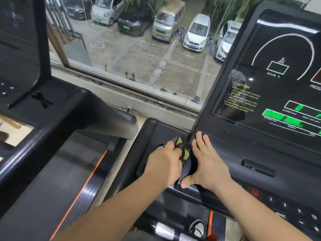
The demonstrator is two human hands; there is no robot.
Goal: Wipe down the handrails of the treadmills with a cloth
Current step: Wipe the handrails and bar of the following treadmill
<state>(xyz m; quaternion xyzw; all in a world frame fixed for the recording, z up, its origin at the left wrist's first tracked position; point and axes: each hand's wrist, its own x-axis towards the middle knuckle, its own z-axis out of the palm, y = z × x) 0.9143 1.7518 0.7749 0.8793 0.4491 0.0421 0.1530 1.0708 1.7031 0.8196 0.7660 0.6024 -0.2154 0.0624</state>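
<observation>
Gripping small dark cloth with yellow-green patches (184, 153) in left hand (164, 164), fingers curled shut on it, over black treadmill console tray (225, 153). Resting right hand (207, 164) flat beside, fingers spread. Likely gathering cloth; next needing reach to black padded handrail (147, 136).

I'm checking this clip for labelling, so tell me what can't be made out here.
- Cloth: mostly hidden between the left hand and right hand; motion-blurred, shape unclear.
- Console screen: cut off by the right edge; green readouts blurred.
- Keypad: cut off at the lower right corner.
- Neighbouring treadmill: console cropped at the left edge.
</observation>
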